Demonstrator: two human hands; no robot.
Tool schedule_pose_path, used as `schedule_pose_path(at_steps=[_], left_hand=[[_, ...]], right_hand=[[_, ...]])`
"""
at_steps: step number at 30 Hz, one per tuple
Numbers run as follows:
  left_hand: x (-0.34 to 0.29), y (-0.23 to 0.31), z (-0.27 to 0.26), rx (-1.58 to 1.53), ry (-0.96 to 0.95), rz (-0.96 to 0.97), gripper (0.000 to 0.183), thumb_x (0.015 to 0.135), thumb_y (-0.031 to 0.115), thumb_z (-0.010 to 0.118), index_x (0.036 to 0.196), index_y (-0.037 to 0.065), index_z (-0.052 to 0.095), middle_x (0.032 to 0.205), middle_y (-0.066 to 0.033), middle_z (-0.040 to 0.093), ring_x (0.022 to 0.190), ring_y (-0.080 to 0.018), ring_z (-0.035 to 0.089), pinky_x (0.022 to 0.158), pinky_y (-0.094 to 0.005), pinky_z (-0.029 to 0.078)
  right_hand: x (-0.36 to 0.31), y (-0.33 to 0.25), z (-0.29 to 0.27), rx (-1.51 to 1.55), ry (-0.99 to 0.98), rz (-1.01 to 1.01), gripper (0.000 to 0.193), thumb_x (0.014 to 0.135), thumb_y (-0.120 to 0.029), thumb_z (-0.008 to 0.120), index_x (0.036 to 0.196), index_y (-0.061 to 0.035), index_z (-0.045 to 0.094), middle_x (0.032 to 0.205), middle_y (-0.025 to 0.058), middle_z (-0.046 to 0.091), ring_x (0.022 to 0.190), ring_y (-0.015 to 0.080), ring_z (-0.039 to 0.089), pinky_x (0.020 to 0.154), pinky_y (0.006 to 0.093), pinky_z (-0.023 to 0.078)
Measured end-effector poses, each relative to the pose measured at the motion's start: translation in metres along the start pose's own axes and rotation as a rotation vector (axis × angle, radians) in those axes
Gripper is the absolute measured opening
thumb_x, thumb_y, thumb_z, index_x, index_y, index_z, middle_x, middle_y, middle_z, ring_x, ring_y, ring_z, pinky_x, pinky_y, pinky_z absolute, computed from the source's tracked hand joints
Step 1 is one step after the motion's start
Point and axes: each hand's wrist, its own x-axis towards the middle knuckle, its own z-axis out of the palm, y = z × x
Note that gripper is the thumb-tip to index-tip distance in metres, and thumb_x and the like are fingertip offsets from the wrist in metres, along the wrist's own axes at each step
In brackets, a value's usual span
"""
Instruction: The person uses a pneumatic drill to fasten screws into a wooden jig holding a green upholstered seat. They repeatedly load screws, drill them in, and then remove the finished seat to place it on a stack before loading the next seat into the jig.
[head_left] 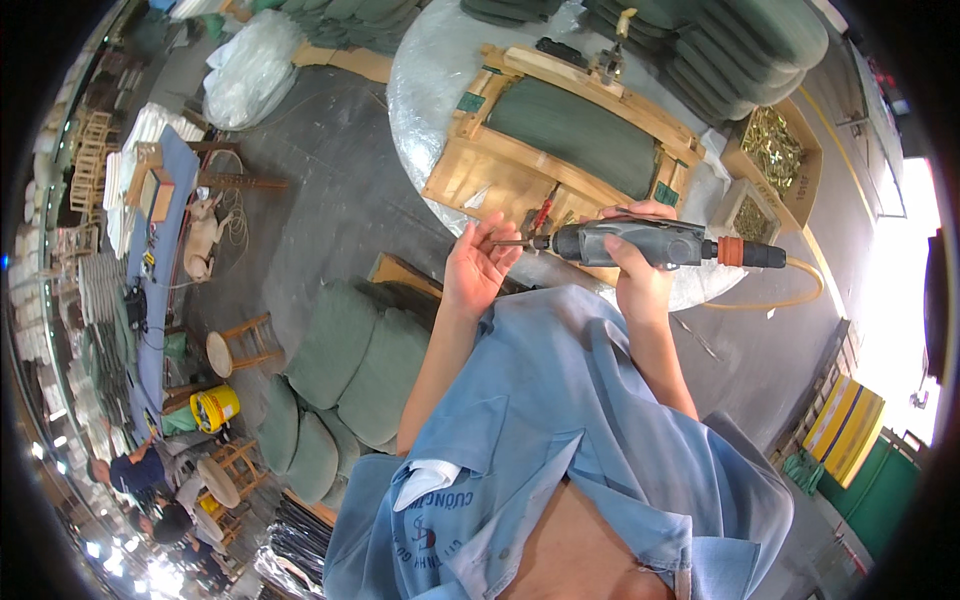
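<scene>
My right hand [645, 265] is wrapped round a dark grey electric screwdriver [630, 243] that lies sideways, its bit pointing left. A red collar and a yellowish cord are at its right end. My left hand [475, 268] is at the bit's tip, palm turned up, fingers apart and slightly bent; whether a small screw sits there is too small to tell. Just beyond the hands is a wooden frame jig [470, 170] round a dark green padded panel [575, 135]. A red-handled tool [543, 210], perhaps a clamp, is on the jig's near side.
The jig rests on a plastic-wrapped round table [420, 100]. Green cushions are stacked at its far right [740, 55]. Right of it are a carton of brass-coloured hardware [775, 150] and a smaller box of screws [750, 215]. More green pads [350, 360] lie at my left, near a stool [240, 345].
</scene>
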Motion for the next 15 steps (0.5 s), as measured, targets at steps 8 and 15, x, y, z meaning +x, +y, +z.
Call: schedule_pose_path(at_steps=[8, 15], left_hand=[[0.005, -0.006, -0.035, -0.024, -0.048, -0.029, 0.03, 0.108, 0.02, 0.063, 0.127, -0.002, 0.065, 0.108, -0.0131, 0.075, 0.095, -0.0221, 0.075, 0.084, -0.0341, 0.064], [0.002, -0.016, -0.009, 0.085, 0.138, 0.096, 0.033, 0.106, 0.014, 0.065, 0.135, -0.001, 0.064, 0.116, -0.0121, 0.075, 0.102, -0.02, 0.076, 0.092, -0.0331, 0.063]], right_hand=[[0.014, -0.001, 0.003, 0.036, -0.03, -0.037, 0.052, 0.081, 0.006, 0.073, 0.127, -0.0052, 0.053, 0.117, 0.0186, 0.069, 0.11, 0.0344, 0.07, 0.101, 0.0504, 0.056], [0.026, 0.018, -0.019, -0.079, -0.05, -0.03, 0.051, 0.084, -0.002, 0.074, 0.131, -0.0057, 0.054, 0.126, 0.0199, 0.064, 0.117, 0.0304, 0.065, 0.105, 0.0496, 0.057]])
